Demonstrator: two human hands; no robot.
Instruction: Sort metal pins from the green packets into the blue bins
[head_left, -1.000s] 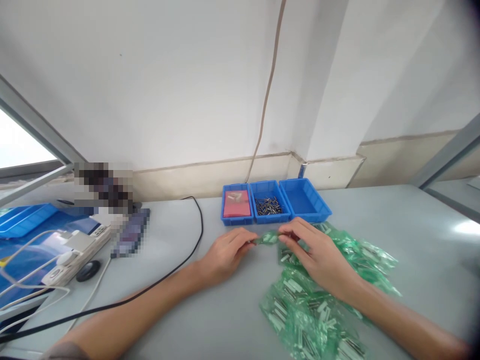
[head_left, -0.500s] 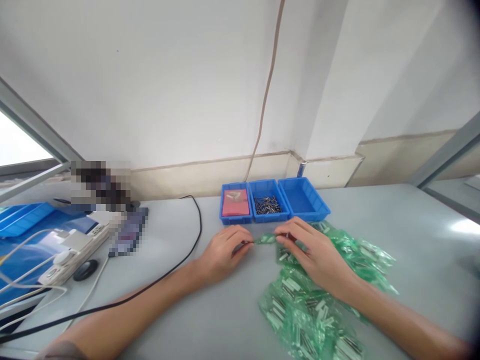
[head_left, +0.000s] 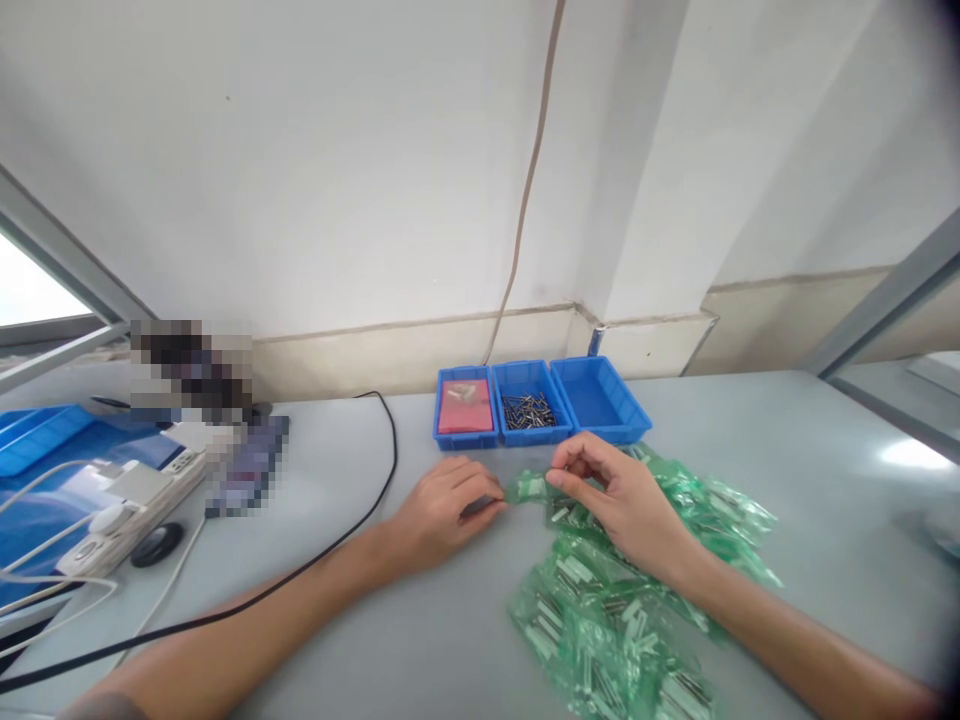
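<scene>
The person's left hand [head_left: 444,508] lies on the grey table [head_left: 825,480] in front of the middle blue bin [head_left: 527,432] and a little to its left. Its fingers are curled in, and thumb and forefinger close on the left end of a small green packet [head_left: 527,487]. The right hand [head_left: 624,497], in front of that bin and a little to its right, is likewise nearly closed, its thumb and fingertips nipping the packet's right end. The packet hangs stretched between the two hands, straight in front of the bin and just above the table.

The middle blue bin holds metal pins [head_left: 527,410]. A bin with a red sheet [head_left: 465,412] touches its left side and a third blue bin [head_left: 600,398] touches its right. A heap of green packets [head_left: 622,610] spreads in front of the bin and to its right, under the right wrist. A black cable [head_left: 379,495] curves well to the bin's left, and a white power strip [head_left: 124,505] lies farther left.
</scene>
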